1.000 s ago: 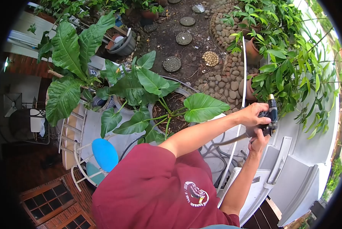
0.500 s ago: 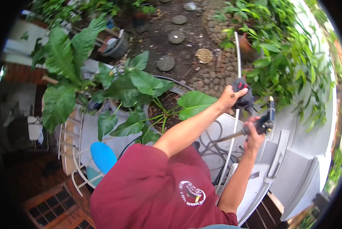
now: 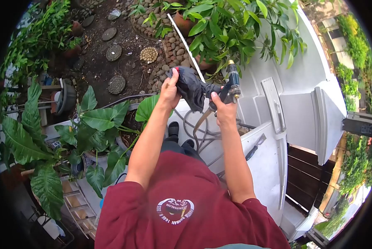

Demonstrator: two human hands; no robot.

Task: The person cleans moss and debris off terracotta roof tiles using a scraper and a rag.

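My left hand [image 3: 170, 92] is closed on a crumpled black cloth [image 3: 191, 89] with a small red patch at its upper edge. The cloth hangs in folds, and its far end reaches my right hand [image 3: 225, 108]. That hand grips the handle of a hose spray gun [image 3: 234, 81], which has a dark body and brass-coloured ends. Its tip points up, away from me. From below my right hand a hose [image 3: 200, 124] runs down to loose coils on the pale floor. Whether my right fingers also pinch the cloth is hidden.
A white pole [image 3: 186, 46] leans beyond the cloth. A scraper [image 3: 255, 147] lies on the white ledge [image 3: 260, 170] at right. Large-leaved potted plants [image 3: 96, 118] stand at left, and a leafy bush [image 3: 231, 31] overhangs ahead. Round stepping stones [image 3: 114, 52] cross the soil.
My view has swung to the right, so the garden sits further left. The black cloth is now stretched out between my hands, its end near the spray gun. The scraper has come into view.
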